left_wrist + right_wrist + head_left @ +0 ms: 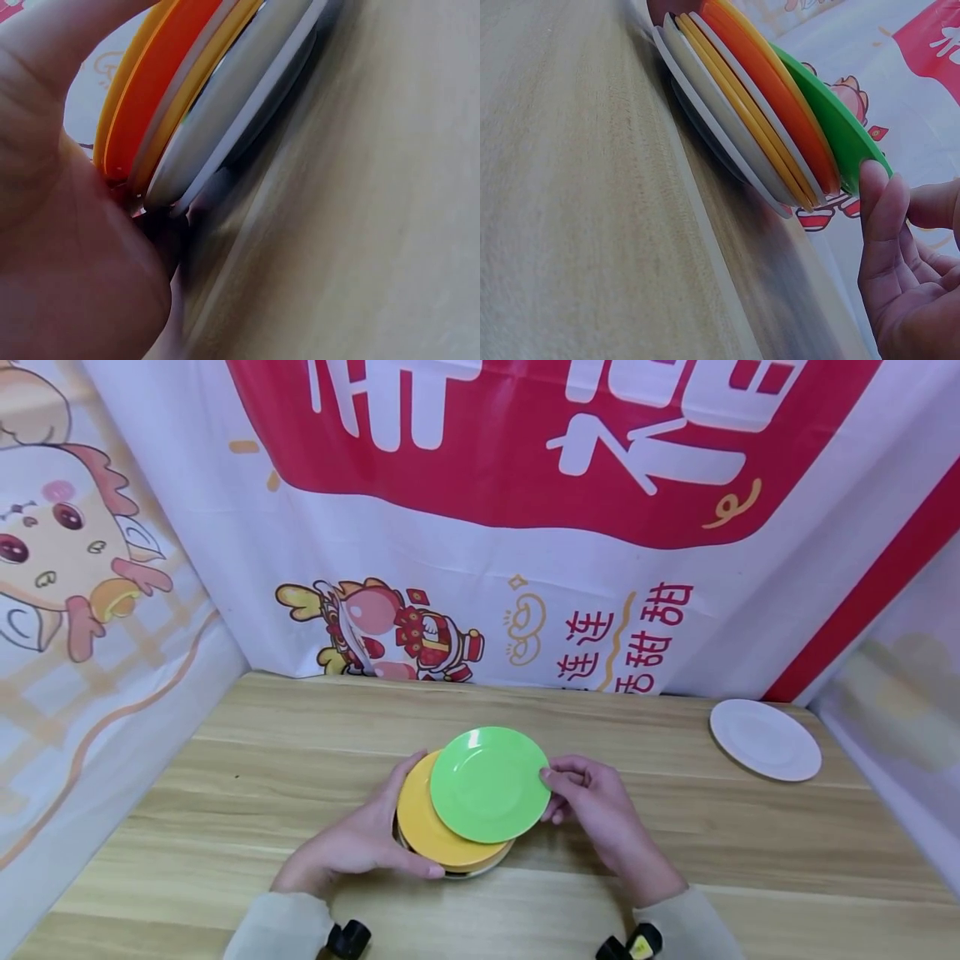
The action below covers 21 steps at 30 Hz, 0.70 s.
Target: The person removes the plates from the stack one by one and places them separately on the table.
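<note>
A green plate [487, 789] sits at the top of a stack of plates, shifted right and back from the yellow plate [418, 818] under it. My right hand [596, 802] pinches its right rim between thumb and fingers. In the right wrist view the green plate [836, 124] tilts away from the stack at the held side. Below come orange, yellow and whitish plates [750, 120], with a dark piece lowest. Round the left side of the stack curves my left hand [367, 839], thumb along the front; its fingertips are hidden behind the plates.
At the back right of the wooden table [315, 752] lies a single white plate [765, 739]. A printed cloth [480, 560] hangs along the table's back edge, and more cloth encloses both sides.
</note>
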### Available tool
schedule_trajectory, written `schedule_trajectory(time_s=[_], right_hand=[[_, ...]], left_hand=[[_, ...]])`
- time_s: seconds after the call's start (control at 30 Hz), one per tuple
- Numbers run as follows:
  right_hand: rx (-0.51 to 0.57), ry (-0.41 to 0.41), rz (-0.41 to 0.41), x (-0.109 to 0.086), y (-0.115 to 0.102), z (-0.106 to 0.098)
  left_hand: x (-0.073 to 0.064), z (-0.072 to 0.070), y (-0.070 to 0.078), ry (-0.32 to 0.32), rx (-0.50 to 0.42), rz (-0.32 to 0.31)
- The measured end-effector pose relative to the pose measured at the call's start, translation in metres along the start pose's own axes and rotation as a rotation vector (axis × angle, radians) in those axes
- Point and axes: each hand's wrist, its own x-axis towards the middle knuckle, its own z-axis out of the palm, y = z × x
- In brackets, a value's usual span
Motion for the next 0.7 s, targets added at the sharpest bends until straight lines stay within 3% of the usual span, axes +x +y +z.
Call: schedule_trajectory(time_s=[0.33,0.7], right_hand=[[-0.004,-0.004,-0.002,-0.0005,-0.001,-0.0003],[-0.006,-0.002,0.005,0.0,-0.001,-0.0001]], left_hand=[[0.001,-0.0002,-0.0015,-0.005,-0.021,0.037],[-0.0008,0.0007,-0.0042,0.015,-0.016,0.031]])
